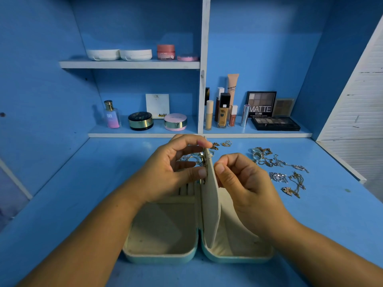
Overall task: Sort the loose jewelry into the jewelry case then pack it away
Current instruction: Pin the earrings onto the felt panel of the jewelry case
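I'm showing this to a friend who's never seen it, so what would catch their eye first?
Probably the open jewelry case at bottom centre, teal outside and cream inside, with the left hand and right hand pinching its centre flap upright. Next, the tangle of loose jewelry on the blue tabletop to the right, then the cosmetics lined up on the shelves behind.

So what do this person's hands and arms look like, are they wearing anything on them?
The left forearm and right forearm are bare, with no sleeves in view. The left hand and right hand wear no gloves, and no ring, watch or bracelet shows on them. The fingernails that show are short and unpainted.
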`<act>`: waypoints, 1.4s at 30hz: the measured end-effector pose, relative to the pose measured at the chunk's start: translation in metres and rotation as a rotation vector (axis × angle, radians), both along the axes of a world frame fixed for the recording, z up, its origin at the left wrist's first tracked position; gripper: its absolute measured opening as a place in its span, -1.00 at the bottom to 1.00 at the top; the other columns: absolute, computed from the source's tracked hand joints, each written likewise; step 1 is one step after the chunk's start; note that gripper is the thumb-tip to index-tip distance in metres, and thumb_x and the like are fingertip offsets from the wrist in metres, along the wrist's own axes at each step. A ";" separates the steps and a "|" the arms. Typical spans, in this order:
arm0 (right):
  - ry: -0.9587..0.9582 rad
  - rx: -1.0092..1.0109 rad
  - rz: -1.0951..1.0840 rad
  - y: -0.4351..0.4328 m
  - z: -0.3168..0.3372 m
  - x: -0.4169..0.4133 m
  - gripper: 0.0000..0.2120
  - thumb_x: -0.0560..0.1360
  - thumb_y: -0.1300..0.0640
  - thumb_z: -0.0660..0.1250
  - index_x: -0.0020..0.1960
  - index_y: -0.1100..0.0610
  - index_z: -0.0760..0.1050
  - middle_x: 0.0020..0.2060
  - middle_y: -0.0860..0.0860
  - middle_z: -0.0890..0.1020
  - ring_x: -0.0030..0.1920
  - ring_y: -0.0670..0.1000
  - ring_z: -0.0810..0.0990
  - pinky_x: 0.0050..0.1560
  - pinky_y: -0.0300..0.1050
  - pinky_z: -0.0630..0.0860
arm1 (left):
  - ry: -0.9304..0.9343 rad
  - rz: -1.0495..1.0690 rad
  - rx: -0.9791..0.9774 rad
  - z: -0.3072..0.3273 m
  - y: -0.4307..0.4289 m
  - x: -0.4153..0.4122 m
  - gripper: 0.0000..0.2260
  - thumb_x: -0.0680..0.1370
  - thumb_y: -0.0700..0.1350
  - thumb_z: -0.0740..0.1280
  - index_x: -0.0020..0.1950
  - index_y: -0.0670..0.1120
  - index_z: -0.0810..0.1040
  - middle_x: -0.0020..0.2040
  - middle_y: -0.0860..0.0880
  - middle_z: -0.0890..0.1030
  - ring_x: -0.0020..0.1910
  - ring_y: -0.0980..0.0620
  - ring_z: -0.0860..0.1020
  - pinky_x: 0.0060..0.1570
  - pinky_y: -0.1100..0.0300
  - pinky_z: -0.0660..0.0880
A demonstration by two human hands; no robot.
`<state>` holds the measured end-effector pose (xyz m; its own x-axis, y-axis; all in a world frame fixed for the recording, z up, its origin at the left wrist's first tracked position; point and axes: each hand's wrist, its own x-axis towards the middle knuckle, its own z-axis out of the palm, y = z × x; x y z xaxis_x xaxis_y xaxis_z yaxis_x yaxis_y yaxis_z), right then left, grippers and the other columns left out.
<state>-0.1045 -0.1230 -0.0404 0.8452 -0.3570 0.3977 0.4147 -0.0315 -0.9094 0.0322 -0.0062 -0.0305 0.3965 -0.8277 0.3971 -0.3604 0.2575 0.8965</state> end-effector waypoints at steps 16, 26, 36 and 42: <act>-0.041 -0.274 -0.154 -0.005 -0.002 -0.001 -0.88 0.50 0.15 0.31 -0.06 0.21 0.54 -0.29 -0.17 0.66 -0.26 -0.15 0.61 -0.21 -0.32 0.50 | -0.029 0.032 0.029 0.000 0.000 -0.003 -0.63 0.30 0.13 0.55 0.08 0.24 0.59 0.15 0.09 0.56 0.27 0.04 0.53 0.20 0.06 0.53; -0.005 -0.434 -0.196 -0.013 -0.004 0.001 -0.91 0.49 0.11 0.31 -0.10 0.13 0.54 -0.28 -0.17 0.63 -0.26 -0.12 0.59 -0.21 -0.29 0.50 | -0.092 0.057 0.017 -0.004 -0.002 -0.005 -0.64 0.35 0.10 0.51 0.11 0.28 0.56 0.20 0.00 0.50 0.30 0.05 0.49 0.27 0.02 0.49; 0.005 -0.344 -0.098 -0.015 0.002 -0.001 -0.88 0.48 0.11 0.34 -0.10 0.17 0.50 -0.30 -0.15 0.63 -0.29 -0.14 0.57 -0.25 -0.28 0.50 | -0.139 0.077 0.033 -0.006 -0.003 -0.006 -0.64 0.36 0.14 0.49 0.13 0.32 0.55 0.21 0.09 0.50 0.32 0.08 0.47 0.28 -0.04 0.48; 0.300 0.118 0.139 -0.046 0.019 -0.006 -0.73 0.49 0.10 0.25 0.14 0.19 0.39 -0.20 0.18 0.61 -0.18 0.14 0.60 -0.18 -0.10 0.58 | -0.255 0.106 0.178 -0.008 -0.002 -0.009 -0.55 0.48 0.11 0.41 0.33 0.39 0.40 0.29 0.19 0.47 0.37 0.15 0.41 0.35 -0.06 0.41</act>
